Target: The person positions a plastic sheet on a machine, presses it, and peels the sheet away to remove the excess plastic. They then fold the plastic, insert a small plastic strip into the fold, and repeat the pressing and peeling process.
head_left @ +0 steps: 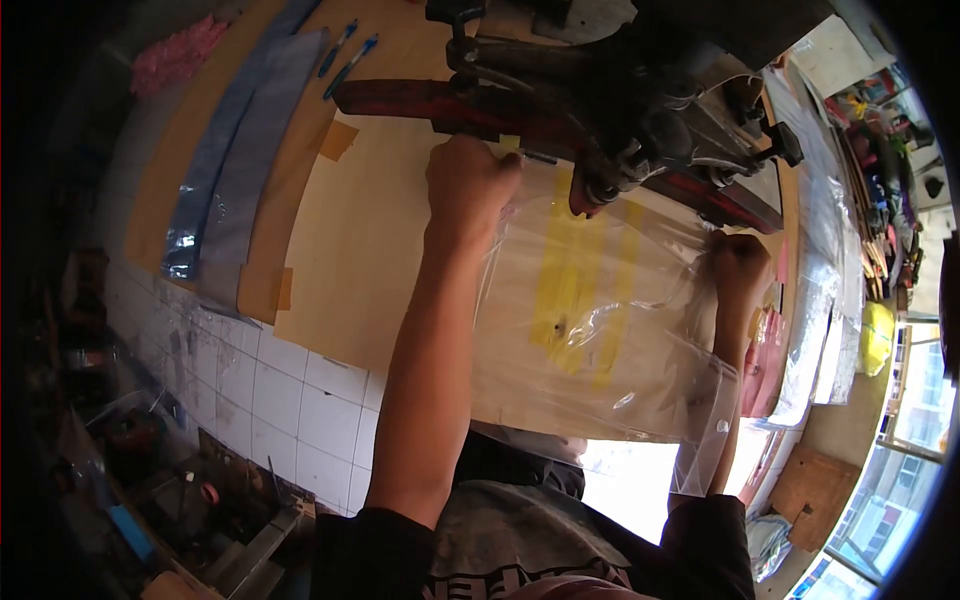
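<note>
A clear plastic sheet [650, 310] lies across a pale board [350, 240] in front of me, wrinkled and shiny. My left hand [468, 180] is closed on its far left edge, close under the red bar [395, 98] of a dark metal machine [640, 90]. On the far right edge, my right hand [740, 265] is closed too, gripping the plastic near the bar's other end. Yellow tape strips [560, 285] show through the sheet. The near right part of the plastic hangs over my right forearm.
Folded bluish plastic [250, 170] lies at the left, with two blue pens [350, 68] beyond it. Pink crumpled material [180, 52] sits at the far left. More clear plastic [815, 300] is stacked at the right. Tools and clutter [240, 540] fill the lower left.
</note>
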A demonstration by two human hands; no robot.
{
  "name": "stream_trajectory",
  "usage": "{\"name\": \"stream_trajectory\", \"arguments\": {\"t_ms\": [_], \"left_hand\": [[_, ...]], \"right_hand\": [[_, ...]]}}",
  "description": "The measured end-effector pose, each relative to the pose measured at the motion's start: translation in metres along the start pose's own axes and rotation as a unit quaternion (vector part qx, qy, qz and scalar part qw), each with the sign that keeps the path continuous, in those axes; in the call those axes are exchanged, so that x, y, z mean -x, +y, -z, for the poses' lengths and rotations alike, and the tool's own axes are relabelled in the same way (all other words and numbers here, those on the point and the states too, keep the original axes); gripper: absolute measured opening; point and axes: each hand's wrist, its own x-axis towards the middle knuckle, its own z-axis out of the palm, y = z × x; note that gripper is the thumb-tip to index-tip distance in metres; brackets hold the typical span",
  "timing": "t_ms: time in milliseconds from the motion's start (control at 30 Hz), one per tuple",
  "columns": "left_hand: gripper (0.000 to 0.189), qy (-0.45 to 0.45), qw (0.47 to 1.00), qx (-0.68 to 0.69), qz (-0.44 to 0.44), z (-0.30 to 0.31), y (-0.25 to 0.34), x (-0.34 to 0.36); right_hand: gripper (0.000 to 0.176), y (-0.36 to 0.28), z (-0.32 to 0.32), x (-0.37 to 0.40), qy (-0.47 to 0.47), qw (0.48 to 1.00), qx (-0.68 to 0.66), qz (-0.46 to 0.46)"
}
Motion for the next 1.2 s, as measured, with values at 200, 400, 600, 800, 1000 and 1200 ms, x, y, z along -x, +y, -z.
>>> {"name": "stream_trajectory", "arguments": {"t_ms": [200,400,600,800,1000,1200], "left_hand": [[0.03,-0.044,0.997,-0.037,0.044,0.002,0.001,-0.009],[0.029,-0.027,0.998,-0.052,0.028,-0.001,-0.002,-0.008],[0.03,0.003,0.998,0.004,-0.06,0.008,0.005,0.003],[0.033,-0.07,0.993,0.044,0.079,0.049,0.02,0.061],[0.033,-0.103,0.945,0.259,0.168,0.096,0.032,0.108],[0.025,-0.173,0.906,0.377,0.083,0.125,0.048,0.128]], "right_hand": [[0.022,0.005,-0.002,-0.002,0.004,1.0,-0.016,0.0],[0.021,0.007,-0.004,-0.003,0.016,1.0,-0.007,0.001],[0.024,0.007,-0.001,-0.003,0.016,1.0,0.002,0.004],[0.02,0.005,0.032,0.037,0.063,0.992,-0.096,0.045],[0.013,-0.023,0.086,0.091,0.184,0.949,-0.253,-0.027],[0.011,-0.029,0.114,0.107,0.315,0.912,-0.263,0.015]]}}
